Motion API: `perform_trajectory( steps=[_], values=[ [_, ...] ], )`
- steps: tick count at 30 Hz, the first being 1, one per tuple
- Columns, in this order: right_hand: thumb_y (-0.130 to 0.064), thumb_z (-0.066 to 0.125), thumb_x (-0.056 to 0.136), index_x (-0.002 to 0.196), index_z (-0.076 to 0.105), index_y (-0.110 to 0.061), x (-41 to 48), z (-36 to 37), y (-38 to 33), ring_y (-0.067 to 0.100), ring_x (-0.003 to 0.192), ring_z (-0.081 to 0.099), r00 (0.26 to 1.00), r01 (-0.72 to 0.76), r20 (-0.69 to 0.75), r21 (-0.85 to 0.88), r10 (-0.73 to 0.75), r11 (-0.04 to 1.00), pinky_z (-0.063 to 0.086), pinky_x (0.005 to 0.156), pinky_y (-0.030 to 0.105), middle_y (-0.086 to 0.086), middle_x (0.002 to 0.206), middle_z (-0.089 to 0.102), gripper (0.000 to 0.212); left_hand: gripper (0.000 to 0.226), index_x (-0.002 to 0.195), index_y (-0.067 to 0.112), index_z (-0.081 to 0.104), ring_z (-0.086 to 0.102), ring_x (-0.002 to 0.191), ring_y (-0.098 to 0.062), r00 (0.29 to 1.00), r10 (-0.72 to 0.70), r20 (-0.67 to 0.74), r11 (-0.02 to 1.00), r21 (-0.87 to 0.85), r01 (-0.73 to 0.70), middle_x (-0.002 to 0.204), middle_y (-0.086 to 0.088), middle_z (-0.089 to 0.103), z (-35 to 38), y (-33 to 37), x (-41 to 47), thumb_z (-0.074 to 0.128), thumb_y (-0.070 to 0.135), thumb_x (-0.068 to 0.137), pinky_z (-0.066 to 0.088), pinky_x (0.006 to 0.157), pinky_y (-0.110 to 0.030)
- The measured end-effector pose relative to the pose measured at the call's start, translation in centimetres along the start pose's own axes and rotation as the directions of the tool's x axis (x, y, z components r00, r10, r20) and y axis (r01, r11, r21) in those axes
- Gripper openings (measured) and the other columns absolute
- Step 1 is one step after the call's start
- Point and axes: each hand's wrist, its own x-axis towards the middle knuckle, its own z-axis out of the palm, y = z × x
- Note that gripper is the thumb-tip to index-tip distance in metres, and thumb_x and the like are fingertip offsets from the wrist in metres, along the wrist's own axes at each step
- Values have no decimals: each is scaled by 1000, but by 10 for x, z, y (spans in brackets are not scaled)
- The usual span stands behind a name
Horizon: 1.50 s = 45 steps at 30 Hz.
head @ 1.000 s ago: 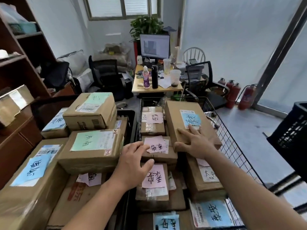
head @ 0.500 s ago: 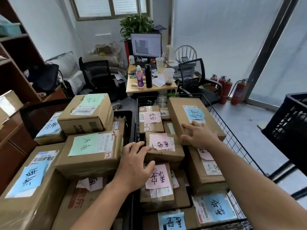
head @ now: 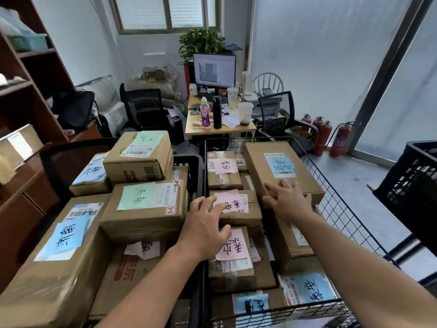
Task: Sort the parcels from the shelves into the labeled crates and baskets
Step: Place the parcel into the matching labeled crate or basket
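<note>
Fingers (head: pixel 209 201) of the left hand (head: pixel 204 227) lie spread and nearly straight on the middle box (head: pixel 238 215), with the tips on its pink label. The thumb reaches toward the near box (head: pixel 233 268), also pink-labelled; I cannot tell whether it touches. The right hand (head: pixel 289 201) lies flat with its fingers wide on the near end of the long box (head: pixel 272 166), just below its blue label, and the thumb sits at that box's near edge. Neither hand grips a parcel.

All three boxes sit in the wire basket (head: pixel 335 197). The long box lies on top along the right side. The far box (head: pixel 222 181), pink-labelled, is at the far left corner, with the middle box just nearer and the near box nearer still. A side box (head: pixel 292 245) lies under the right forearm by the right wall. Two blue-labelled boxes (head: pixel 309 288) (head: pixel 251 304) lie along the near edge.

Against the basket's left side stands the left crate (head: pixel 191 162), black and piled above its rim. The top box (head: pixel 137 166) rests on the green box (head: pixel 142 223), and the small box (head: pixel 88 176) is at the far left. The big box (head: pixel 47 280) fills the near left corner, with the red-printed box (head: pixel 123 268) beside it.

Well apart on the right stands another black crate (head: pixel 411 185), its contents hidden. A shelf (head: pixel 30 84) on the left carries one box (head: pixel 17 147).
</note>
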Motion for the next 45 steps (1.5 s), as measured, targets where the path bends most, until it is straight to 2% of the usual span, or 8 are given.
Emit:
perform_trajectory(
  steps=[2, 5, 9, 13, 22, 31, 41, 45],
  values=[
    [-66, 41, 99, 156, 23, -50, -3, 4, -4, 34, 156, -1, 1000, 0, 13, 24, 0, 1000, 9, 116, 72, 0, 170, 10, 61, 60, 148, 28, 37, 8, 144, -18, 1000, -5, 1, 1000, 2, 5, 157, 3, 25, -1, 1, 0, 52, 45, 92, 18, 121, -39],
    [-69, 35, 98, 156, 28, -43, -13, 0, -4, 31, 157, 3, 999, -20, -26, 40, 21, 999, 4, 116, 73, -1, 170, 12, 63, 62, 147, 26, 38, 10, 143, -20, 1000, -10, 27, 1000, 4, 10, 156, 1, 27, -3, 0, 4, 53, 47, 91, 20, 120, -41],
    [-58, 38, 100, 144, 48, -29, -51, -1, -3, 31, 146, 35, 972, 13, -230, -112, -39, 994, 22, 118, 66, 5, 153, 46, 53, 58, 145, 23, 41, 24, 141, -21, 998, 53, -41, 998, 42, -51, 151, 1, 37, -9, 8, 7, 53, 46, 93, 25, 117, -39],
    [-52, 39, 101, 132, 58, -24, -98, 0, -4, 31, 121, 57, 976, -15, -216, -225, -35, 974, 45, 101, 48, 7, 131, 62, 46, 51, 141, 23, 45, 35, 136, -18, 981, 185, -65, 982, 52, -182, 144, 4, 47, -11, 18, 2, 52, 43, 95, 30, 113, -36],
    [-56, 37, 102, 138, 54, -25, -210, -4, -21, 29, 125, 51, 950, -236, -265, -252, 167, 938, 43, 95, 46, 4, 141, 56, 50, 53, 143, 26, 44, 38, 134, -19, 885, 452, 111, 892, -57, -449, 144, 4, 48, -13, 38, -20, 55, 44, 94, 35, 111, -39],
    [-51, 38, 103, 129, 59, -22, -358, 36, -19, 29, 116, 57, 797, -549, -363, -103, 482, 830, 49, 94, 41, 5, 126, 63, 44, 54, 143, 22, 43, 40, 131, -25, 667, 716, 206, 698, -184, -692, 143, -2, 47, 1, 75, -85, 55, 42, 95, 36, 109, -39],
    [-53, 36, 104, 143, 47, -25, -523, 80, -10, 28, 121, 54, 542, -810, -321, 44, 776, 584, 48, 94, 42, 3, 133, 58, 49, 51, 144, 22, 43, 42, 128, -28, 363, 895, 259, 426, -258, -867, 141, -2, 48, 26, 147, -198, 52, 38, 96, 37, 105, -39],
    [-53, 34, 105, 149, 42, -27, -609, 91, -5, 25, 132, 49, 408, -882, -306, 113, 860, 458, 44, 104, 44, 1, 146, 50, 52, 50, 142, 22, 44, 43, 127, -27, 238, 934, 267, 319, -324, -890, 143, -1, 48, 43, 188, -263, 50, 39, 96, 38, 105, -39]
  ],
)
